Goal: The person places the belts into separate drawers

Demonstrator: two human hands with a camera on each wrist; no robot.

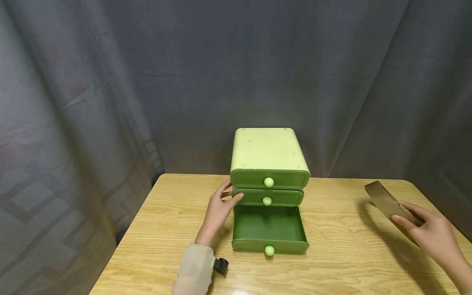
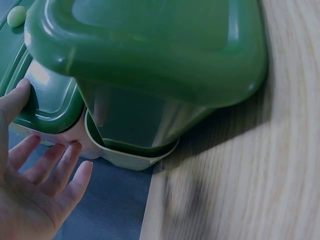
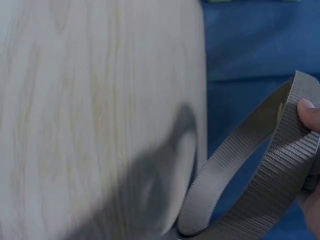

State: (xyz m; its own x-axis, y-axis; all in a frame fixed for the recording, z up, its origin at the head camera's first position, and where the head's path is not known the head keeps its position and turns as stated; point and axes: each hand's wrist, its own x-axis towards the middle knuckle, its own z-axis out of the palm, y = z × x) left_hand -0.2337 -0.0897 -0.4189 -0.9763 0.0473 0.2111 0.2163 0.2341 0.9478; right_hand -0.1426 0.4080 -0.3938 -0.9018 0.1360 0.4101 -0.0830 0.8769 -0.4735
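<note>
A drawer cabinet (image 1: 267, 148) with a pale yellow-green top and dark green drawers stands on the table. Its bottom drawer (image 1: 269, 223) is pulled far out, and I see nothing inside it. My left hand (image 1: 217, 209) is at the cabinet's left side. Its thumb rests on the front of the middle drawer (image 1: 254, 197); the other fingers (image 2: 65, 162) lie fairly straight along the side. Off to the right, my right hand (image 1: 435, 233) holds a grey-brown woven webbing belt (image 1: 387, 203) above the table. The belt (image 3: 265, 185) forms a loop in the right wrist view.
The wooden table (image 1: 177, 213) carries the cabinet near its back edge. Behind hangs a grey curtain (image 1: 184, 82), which also runs down both sides. The bottom drawer's round knob (image 1: 269, 250) juts toward me.
</note>
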